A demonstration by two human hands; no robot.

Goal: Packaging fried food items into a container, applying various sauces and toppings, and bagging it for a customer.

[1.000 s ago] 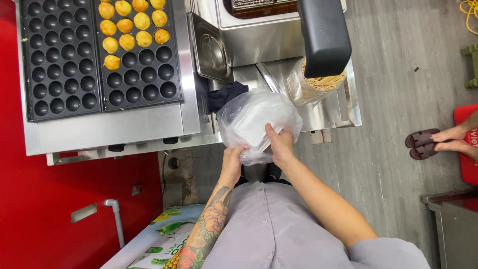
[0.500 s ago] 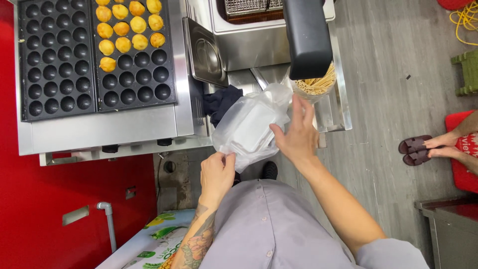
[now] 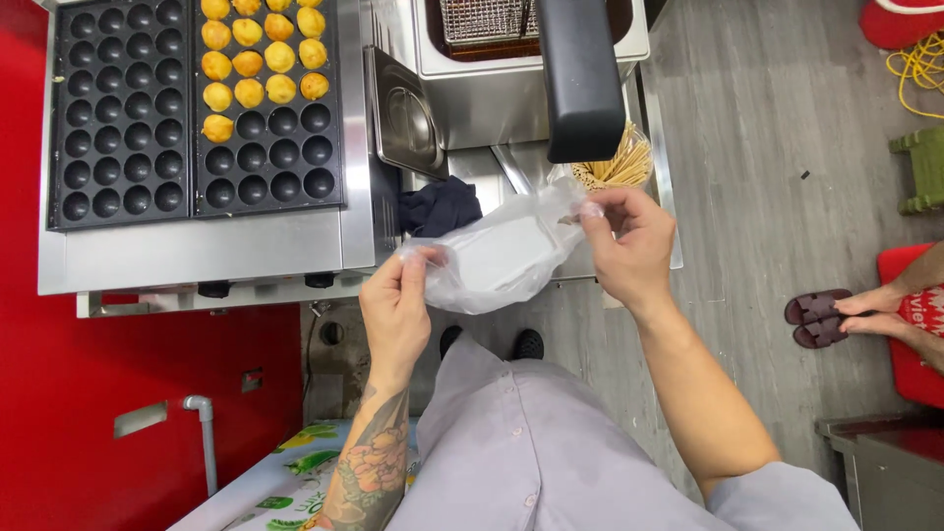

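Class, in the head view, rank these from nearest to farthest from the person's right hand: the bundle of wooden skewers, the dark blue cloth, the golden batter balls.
From the right hand:
1. Wooden skewers, just above it.
2. Dark blue cloth, to its left.
3. Golden batter balls, far upper left on the griddle.

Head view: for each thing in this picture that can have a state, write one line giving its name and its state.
Plastic bag: stretched between both hands, a white box inside.
Left hand: pinching the bag's left edge.
Right hand: pinching the bag's right edge.
Moulded griddle: partly filled; golden balls in its upper holes, the rest empty.
Fryer basket: sitting in the fryer.
Skewers: standing in a cup.
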